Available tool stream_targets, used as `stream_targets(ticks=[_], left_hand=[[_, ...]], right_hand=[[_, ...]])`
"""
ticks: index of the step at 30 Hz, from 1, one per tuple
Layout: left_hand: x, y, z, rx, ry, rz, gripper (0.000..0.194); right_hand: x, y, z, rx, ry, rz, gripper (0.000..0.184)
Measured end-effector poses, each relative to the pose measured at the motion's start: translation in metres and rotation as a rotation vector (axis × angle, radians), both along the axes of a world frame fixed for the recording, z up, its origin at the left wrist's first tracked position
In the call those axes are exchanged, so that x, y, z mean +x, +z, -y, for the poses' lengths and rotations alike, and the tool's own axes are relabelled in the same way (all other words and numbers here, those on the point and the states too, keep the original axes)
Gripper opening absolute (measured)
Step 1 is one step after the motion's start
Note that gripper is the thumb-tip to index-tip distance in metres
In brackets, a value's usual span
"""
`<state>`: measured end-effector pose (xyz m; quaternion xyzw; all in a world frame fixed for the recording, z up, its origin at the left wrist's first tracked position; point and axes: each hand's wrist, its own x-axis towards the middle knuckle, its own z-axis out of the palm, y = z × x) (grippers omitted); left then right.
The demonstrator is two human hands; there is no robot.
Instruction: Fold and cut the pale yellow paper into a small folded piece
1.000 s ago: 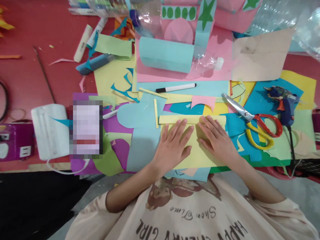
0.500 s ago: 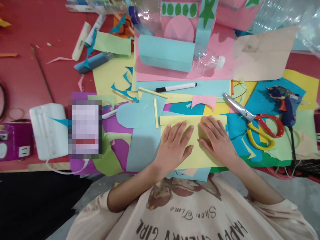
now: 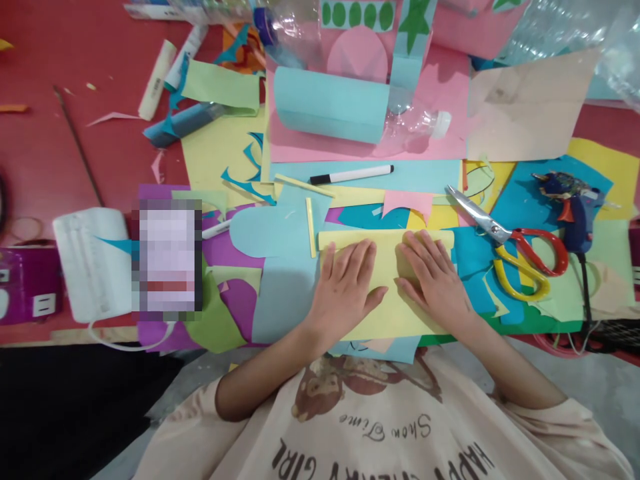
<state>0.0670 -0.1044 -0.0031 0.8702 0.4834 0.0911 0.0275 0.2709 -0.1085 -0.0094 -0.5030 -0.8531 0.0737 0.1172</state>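
A sheet of yellow paper [image 3: 387, 313] lies in front of me, its far edge curled over into a roll. My left hand [image 3: 346, 280] rests flat on the sheet's left half, fingers stretched toward the rolled edge. On the right half lies my right hand [image 3: 433, 277], also flat, its fingertips on the roll. Both hands have their fingers apart and grip nothing. Scissors [image 3: 510, 233] with red and yellow handles lie open to the right. Beyond the roll is a black-capped white marker [image 3: 353, 175].
A plastic bottle [image 3: 417, 127] wrapped in light blue paper [image 3: 330, 103] lies at the back. A glue gun [image 3: 577, 213] with its cord is at the right. A white box-like device [image 3: 93, 263] and a blurred-out phone [image 3: 170, 257] lie left, among paper scraps.
My left hand's fingers have drawn slightly closer together and its fingertips have shifted a little. The right hand and the yellow paper look almost unmoved.
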Motion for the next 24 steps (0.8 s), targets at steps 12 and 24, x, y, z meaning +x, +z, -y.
stream_targets(ticks=[12,24], left_hand=[[-0.0014,-0.0048,0.0013,-0.066,-0.018,0.010,0.060],[-0.0017,-0.0058,0.0027,-0.056,-0.017,0.014,0.059]], right_hand=[[0.0001,-0.0017,0.0003,-0.014,-0.015,0.034,0.068],[-0.0009,-0.0003,0.0006,-0.025,-0.023,0.028,0.062]])
